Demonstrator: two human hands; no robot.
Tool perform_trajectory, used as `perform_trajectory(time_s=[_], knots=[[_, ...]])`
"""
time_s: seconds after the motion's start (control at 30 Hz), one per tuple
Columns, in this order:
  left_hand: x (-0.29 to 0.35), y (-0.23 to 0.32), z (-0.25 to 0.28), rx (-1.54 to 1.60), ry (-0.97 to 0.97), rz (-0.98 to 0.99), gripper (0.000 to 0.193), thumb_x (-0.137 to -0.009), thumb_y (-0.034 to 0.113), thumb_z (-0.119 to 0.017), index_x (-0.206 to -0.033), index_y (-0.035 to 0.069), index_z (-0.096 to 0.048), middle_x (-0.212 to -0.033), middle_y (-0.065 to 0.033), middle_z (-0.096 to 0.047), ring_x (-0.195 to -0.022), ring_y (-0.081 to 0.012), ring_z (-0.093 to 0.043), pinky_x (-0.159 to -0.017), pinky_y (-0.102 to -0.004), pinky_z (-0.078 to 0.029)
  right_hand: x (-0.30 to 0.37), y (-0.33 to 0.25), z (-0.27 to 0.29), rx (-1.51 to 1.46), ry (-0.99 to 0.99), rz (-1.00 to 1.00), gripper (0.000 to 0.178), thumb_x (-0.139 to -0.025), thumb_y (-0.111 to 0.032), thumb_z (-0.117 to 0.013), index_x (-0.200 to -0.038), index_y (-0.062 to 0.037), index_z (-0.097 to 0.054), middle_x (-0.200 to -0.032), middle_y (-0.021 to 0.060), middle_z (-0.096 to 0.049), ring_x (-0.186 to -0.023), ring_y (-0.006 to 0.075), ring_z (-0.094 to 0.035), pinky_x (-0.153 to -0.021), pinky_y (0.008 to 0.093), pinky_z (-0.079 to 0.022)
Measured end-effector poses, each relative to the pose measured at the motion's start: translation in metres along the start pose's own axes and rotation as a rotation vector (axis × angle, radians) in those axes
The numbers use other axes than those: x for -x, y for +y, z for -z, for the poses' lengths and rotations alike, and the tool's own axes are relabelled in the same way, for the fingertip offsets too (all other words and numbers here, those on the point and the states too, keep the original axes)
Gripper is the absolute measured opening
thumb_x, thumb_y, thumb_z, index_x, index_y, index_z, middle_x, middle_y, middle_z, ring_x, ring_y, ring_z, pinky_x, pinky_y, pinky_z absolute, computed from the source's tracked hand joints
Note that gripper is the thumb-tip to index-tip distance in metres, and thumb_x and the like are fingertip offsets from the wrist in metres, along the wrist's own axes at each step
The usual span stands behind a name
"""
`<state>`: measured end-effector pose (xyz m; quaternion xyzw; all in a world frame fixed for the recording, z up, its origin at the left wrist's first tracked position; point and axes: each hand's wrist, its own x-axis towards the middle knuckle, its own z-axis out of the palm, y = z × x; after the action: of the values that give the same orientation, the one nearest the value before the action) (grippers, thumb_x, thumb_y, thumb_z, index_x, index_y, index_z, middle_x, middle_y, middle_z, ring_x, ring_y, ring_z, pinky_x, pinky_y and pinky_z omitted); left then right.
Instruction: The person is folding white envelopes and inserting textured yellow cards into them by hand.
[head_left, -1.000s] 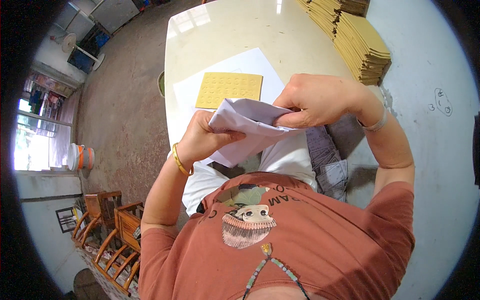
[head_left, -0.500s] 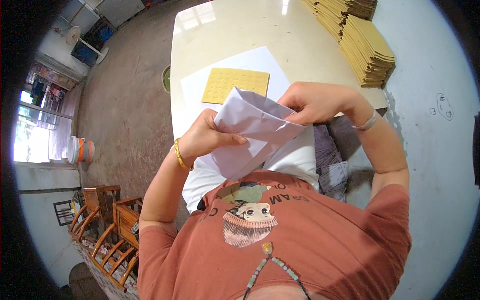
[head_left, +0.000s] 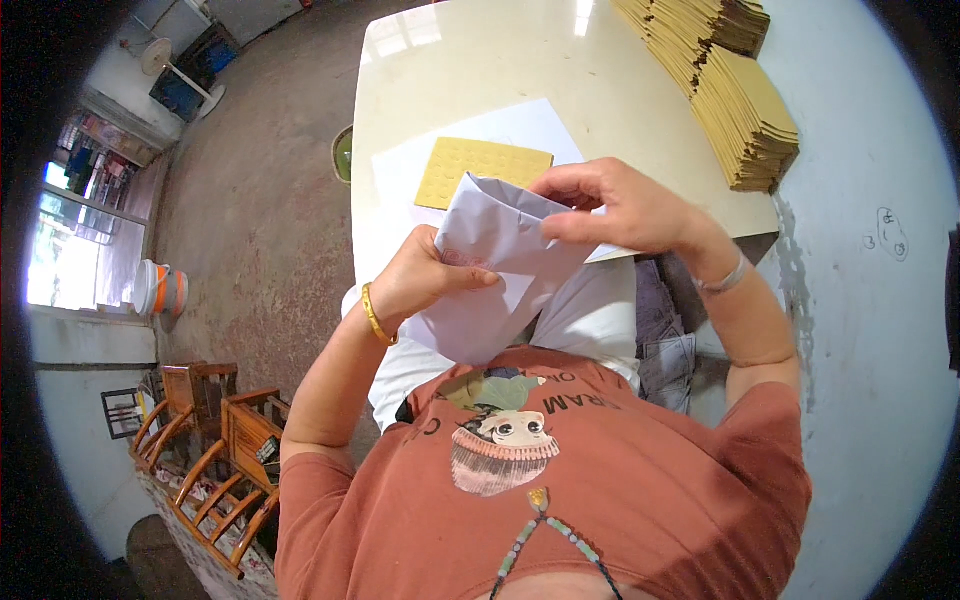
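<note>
A white paper bag [head_left: 500, 250], creased and with a faint reddish print near my thumb, is held up above my lap, its mouth gaping upward. My left hand [head_left: 432, 278] is closed on its left side, thumb across the front. At the right corner of the mouth is my right hand [head_left: 615, 205], its thumb on the near side of the rim and its fingers over the far side; their exact grip is partly hidden. Behind the bag, a yellow sheet with rows of small round bumps [head_left: 480, 165] rests on white paper [head_left: 548, 125] on the table.
The cream table [head_left: 470, 70] spreads ahead of me. Thick stacks of yellow sheets [head_left: 745, 115] stand at its right edge by the wall [head_left: 860, 130]. A green-lined bin [head_left: 343, 155] is left of the table. Wooden chairs [head_left: 235, 440], a bucket [head_left: 160, 288] and a fan [head_left: 185, 75] stand farther left.
My right hand has shifted left along the bag's mouth, its fingers rising and its thumb spreading from them. My left hand keeps its hold. The whole view has turned slightly.
</note>
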<state>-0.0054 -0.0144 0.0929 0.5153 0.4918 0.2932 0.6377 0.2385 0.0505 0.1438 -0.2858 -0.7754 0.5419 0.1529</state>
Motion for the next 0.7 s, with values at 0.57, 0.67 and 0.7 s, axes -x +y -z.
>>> perform_trajectory(time_s=[0.57, 0.67, 0.7], knots=[[-0.018, 0.001, 0.005, 0.244, 0.286, -0.366, 0.013, -0.088, 0.011, -0.067, -0.092, 0.0, -0.07, -0.081, -0.0006, -0.067, -0.072, -0.0043, -0.057, -0.065, -0.0186, -0.045, -0.011, 0.013, -0.021, 0.424, 0.186, 0.001, 0.021, -0.084, -0.023, -0.063, -0.084, -0.0031, -0.068, -0.069, 0.0146, -0.063, -0.06, 0.0237, -0.062, -0.059, 0.0326, -0.047], [-0.02, 0.0, 0.008, 0.275, 0.364, -0.389, 0.013, -0.086, 0.012, -0.069, -0.09, 0.0, -0.07, -0.08, 0.0, -0.066, -0.07, -0.0041, -0.056, -0.063, -0.0186, -0.045, -0.003, 0.04, -0.021, 0.196, 0.207, -0.063, 0.023, -0.084, -0.026, -0.065, -0.083, -0.0035, -0.069, -0.07, 0.0113, -0.066, -0.062, 0.0225, -0.063, -0.059, 0.0317, -0.048], [-0.021, 0.0, 0.009, 0.233, 0.335, -0.365, 0.013, -0.087, 0.012, -0.068, -0.09, 0.0, -0.069, -0.08, -0.0008, -0.067, -0.07, -0.0055, -0.057, -0.063, -0.02, -0.046, -0.002, 0.041, -0.021, 0.193, 0.203, -0.065, 0.023, -0.084, -0.026, -0.065, -0.083, -0.0035, -0.069, -0.07, 0.0113, -0.066, -0.062, 0.0225, -0.063, -0.059, 0.0317, -0.048]])
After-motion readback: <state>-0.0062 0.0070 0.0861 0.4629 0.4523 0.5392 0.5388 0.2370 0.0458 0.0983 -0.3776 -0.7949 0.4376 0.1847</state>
